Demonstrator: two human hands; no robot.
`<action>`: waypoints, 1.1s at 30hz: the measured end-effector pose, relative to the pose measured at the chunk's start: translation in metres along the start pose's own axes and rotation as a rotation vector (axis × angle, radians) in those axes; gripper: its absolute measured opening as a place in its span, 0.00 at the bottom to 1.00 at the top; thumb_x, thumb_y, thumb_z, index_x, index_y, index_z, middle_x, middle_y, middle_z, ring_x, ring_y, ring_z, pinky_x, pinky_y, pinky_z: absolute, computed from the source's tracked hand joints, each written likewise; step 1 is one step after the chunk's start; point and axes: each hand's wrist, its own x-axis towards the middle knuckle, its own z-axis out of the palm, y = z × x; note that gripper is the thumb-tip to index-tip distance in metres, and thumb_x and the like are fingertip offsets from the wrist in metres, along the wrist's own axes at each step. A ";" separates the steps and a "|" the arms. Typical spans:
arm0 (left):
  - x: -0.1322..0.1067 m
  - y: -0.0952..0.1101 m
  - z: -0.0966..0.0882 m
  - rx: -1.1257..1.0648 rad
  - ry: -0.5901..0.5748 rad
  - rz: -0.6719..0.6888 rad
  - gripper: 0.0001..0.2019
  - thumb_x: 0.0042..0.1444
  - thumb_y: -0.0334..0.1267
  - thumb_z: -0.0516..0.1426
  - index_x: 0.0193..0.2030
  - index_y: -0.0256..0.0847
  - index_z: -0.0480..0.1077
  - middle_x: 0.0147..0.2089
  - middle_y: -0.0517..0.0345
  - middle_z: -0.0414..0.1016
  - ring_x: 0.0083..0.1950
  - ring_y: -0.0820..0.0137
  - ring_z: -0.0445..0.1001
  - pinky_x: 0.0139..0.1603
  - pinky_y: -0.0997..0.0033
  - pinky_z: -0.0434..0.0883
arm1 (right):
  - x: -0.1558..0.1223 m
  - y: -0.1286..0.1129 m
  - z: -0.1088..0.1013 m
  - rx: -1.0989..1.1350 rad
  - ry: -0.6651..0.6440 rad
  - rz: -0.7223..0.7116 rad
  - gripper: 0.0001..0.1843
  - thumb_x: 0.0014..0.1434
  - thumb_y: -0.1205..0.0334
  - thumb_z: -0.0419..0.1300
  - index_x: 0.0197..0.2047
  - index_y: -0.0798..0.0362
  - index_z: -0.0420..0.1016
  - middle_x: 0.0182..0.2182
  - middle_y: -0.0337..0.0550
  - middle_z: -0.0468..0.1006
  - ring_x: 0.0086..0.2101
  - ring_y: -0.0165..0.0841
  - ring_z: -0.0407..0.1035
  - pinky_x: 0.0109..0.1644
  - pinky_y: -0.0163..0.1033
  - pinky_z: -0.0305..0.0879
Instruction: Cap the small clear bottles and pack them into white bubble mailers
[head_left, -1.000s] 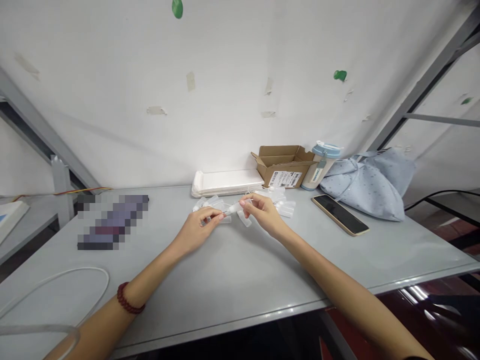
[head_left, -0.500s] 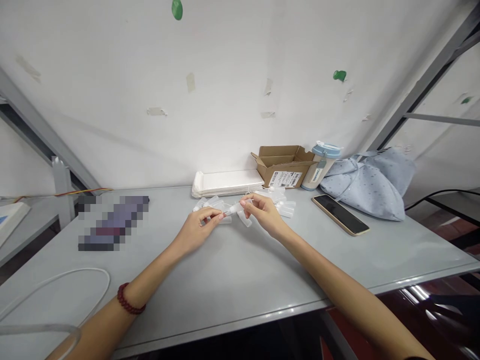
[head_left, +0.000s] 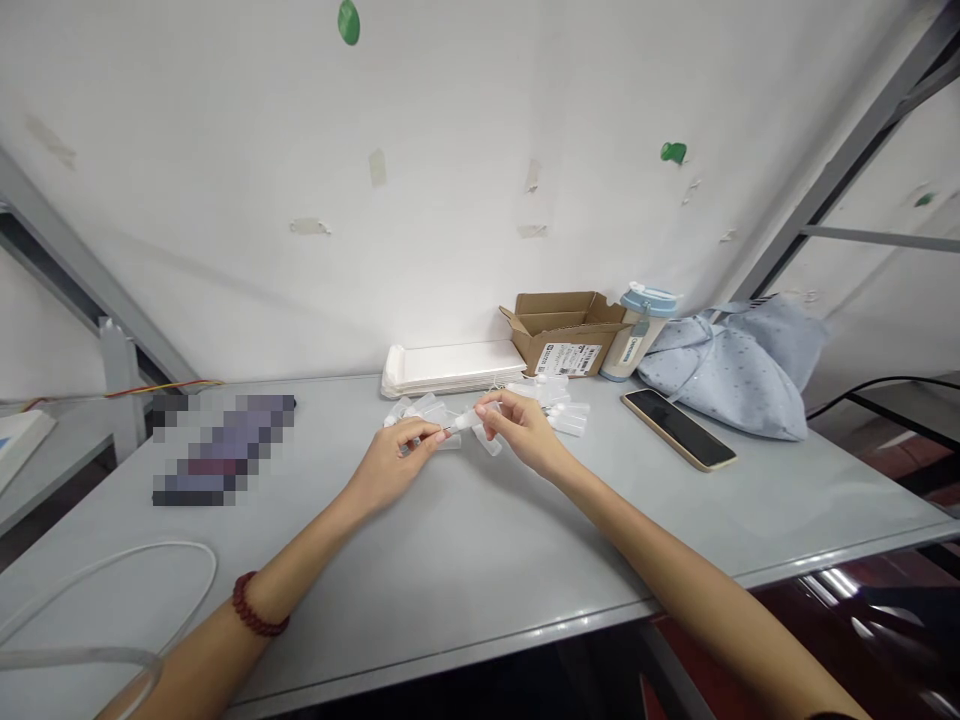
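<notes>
Left hand (head_left: 394, 455), right hand (head_left: 521, 430) pinch tube (head_left: 466, 420) — loose tubes (head_left: 568, 420), phone (head_left: 679, 428) nearby

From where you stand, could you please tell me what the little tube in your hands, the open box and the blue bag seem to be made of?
The tube looks like translucent plastic: milky, faintly glossy, pinched between left hand and right hand. The box is matte brown cardboard, with folded flaps. The bag seems soft cloth, going by its creases.
</notes>
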 end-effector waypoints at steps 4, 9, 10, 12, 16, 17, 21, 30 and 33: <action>-0.001 0.000 0.001 -0.003 0.010 0.008 0.15 0.58 0.46 0.49 0.34 0.43 0.75 0.36 0.56 0.76 0.38 0.66 0.69 0.35 0.69 0.64 | 0.000 0.001 0.000 -0.050 -0.015 -0.025 0.18 0.56 0.47 0.55 0.37 0.54 0.71 0.19 0.35 0.68 0.18 0.24 0.54 0.22 0.31 0.50; -0.001 -0.001 0.001 0.000 0.008 0.028 0.14 0.58 0.45 0.50 0.33 0.44 0.75 0.35 0.57 0.76 0.38 0.67 0.69 0.34 0.70 0.63 | 0.000 0.002 -0.002 -0.081 -0.028 -0.040 0.16 0.57 0.48 0.54 0.36 0.54 0.71 0.18 0.34 0.66 0.19 0.24 0.55 0.23 0.31 0.51; -0.001 -0.001 0.001 -0.001 0.009 0.032 0.14 0.58 0.45 0.50 0.33 0.44 0.75 0.35 0.57 0.76 0.38 0.67 0.69 0.33 0.70 0.63 | 0.000 0.002 -0.003 -0.084 -0.030 -0.039 0.16 0.57 0.49 0.54 0.36 0.54 0.71 0.19 0.34 0.66 0.19 0.24 0.56 0.23 0.31 0.51; -0.002 -0.002 0.002 -0.001 0.012 0.040 0.13 0.58 0.44 0.51 0.33 0.43 0.75 0.35 0.57 0.76 0.38 0.67 0.69 0.34 0.70 0.63 | 0.000 0.003 -0.002 -0.092 -0.040 -0.039 0.16 0.57 0.49 0.54 0.36 0.54 0.71 0.19 0.34 0.66 0.19 0.24 0.56 0.23 0.31 0.51; -0.003 -0.004 0.005 0.002 0.012 0.072 0.12 0.58 0.41 0.51 0.34 0.43 0.75 0.34 0.57 0.76 0.38 0.67 0.69 0.35 0.70 0.65 | 0.000 0.006 0.000 -0.088 -0.063 -0.051 0.16 0.57 0.49 0.53 0.36 0.54 0.71 0.18 0.34 0.66 0.19 0.24 0.57 0.23 0.31 0.51; -0.004 -0.004 0.006 0.001 0.013 0.080 0.12 0.58 0.41 0.51 0.34 0.43 0.75 0.34 0.57 0.76 0.38 0.67 0.69 0.35 0.70 0.65 | -0.001 0.006 0.000 -0.085 -0.067 -0.050 0.16 0.57 0.49 0.53 0.36 0.54 0.71 0.18 0.34 0.66 0.19 0.24 0.57 0.23 0.31 0.52; -0.004 -0.003 0.006 -0.006 0.015 0.104 0.11 0.58 0.40 0.52 0.33 0.43 0.75 0.34 0.56 0.76 0.38 0.66 0.70 0.37 0.68 0.66 | -0.002 0.006 0.002 -0.068 -0.076 -0.041 0.17 0.57 0.48 0.53 0.37 0.54 0.71 0.18 0.33 0.66 0.19 0.25 0.57 0.23 0.31 0.52; -0.005 -0.003 0.008 -0.006 0.028 0.129 0.10 0.57 0.38 0.52 0.32 0.42 0.75 0.34 0.56 0.76 0.39 0.67 0.69 0.37 0.70 0.67 | -0.003 0.007 0.004 -0.066 -0.084 -0.031 0.19 0.57 0.47 0.52 0.37 0.55 0.71 0.17 0.33 0.65 0.18 0.24 0.55 0.23 0.31 0.51; -0.006 -0.004 0.009 -0.005 0.025 0.137 0.10 0.57 0.37 0.52 0.33 0.42 0.75 0.34 0.56 0.76 0.39 0.67 0.69 0.36 0.70 0.67 | -0.003 0.007 0.004 -0.066 -0.084 -0.027 0.18 0.57 0.48 0.53 0.36 0.56 0.71 0.17 0.33 0.65 0.18 0.24 0.55 0.23 0.31 0.51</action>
